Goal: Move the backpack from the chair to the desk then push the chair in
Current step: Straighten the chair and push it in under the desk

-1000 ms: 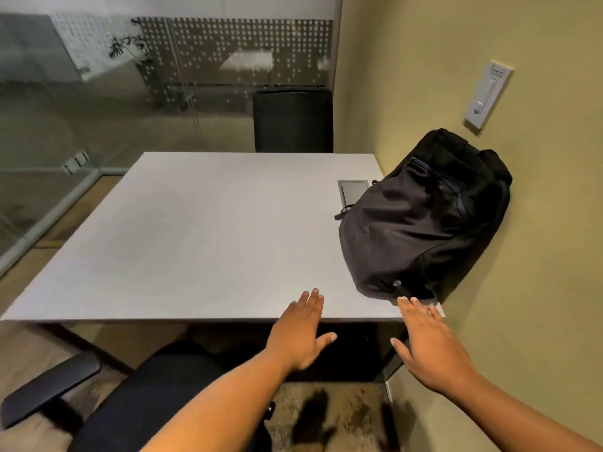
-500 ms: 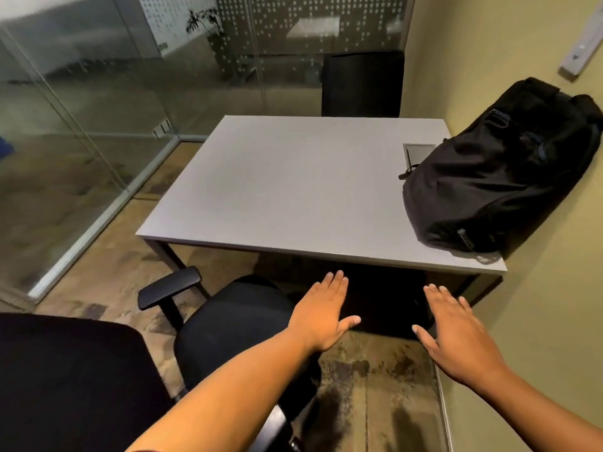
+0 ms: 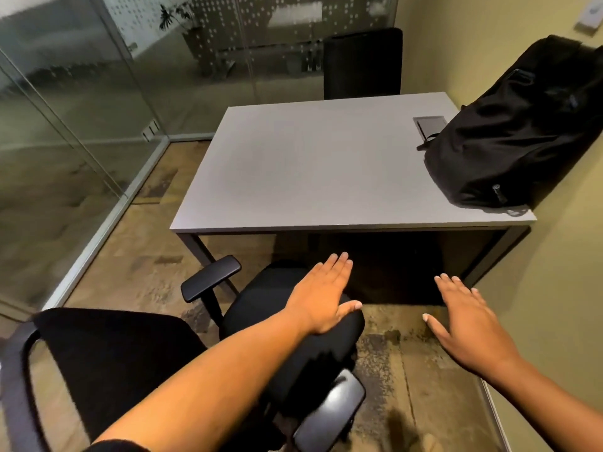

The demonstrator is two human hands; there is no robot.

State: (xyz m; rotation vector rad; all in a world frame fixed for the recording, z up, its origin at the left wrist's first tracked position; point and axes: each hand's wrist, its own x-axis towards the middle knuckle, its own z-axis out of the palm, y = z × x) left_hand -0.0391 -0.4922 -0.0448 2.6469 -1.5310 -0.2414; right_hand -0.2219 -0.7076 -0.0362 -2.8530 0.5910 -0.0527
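The black backpack [image 3: 515, 132] lies on the right end of the grey desk [image 3: 313, 168], leaning against the yellow wall. A black office chair [image 3: 267, 305] stands in front of the desk, pulled out and turned at an angle, its mesh backrest [image 3: 107, 357] at the lower left. My left hand [image 3: 323, 295] hovers flat over the chair's seat, fingers spread, holding nothing. My right hand [image 3: 463, 321] is open above the floor to the right of the chair, also holding nothing.
A glass partition [image 3: 65, 125] runs along the left. A second black chair [image 3: 362, 63] stands behind the desk. The yellow wall [image 3: 554, 288] is close on the right. A dark flap [image 3: 430, 123] is set in the desk top beside the backpack.
The view has pulled back from the desk and turned left; the chair's backrest and both armrests have come into view. Both hands have moved back from the desk edge over the chair area.
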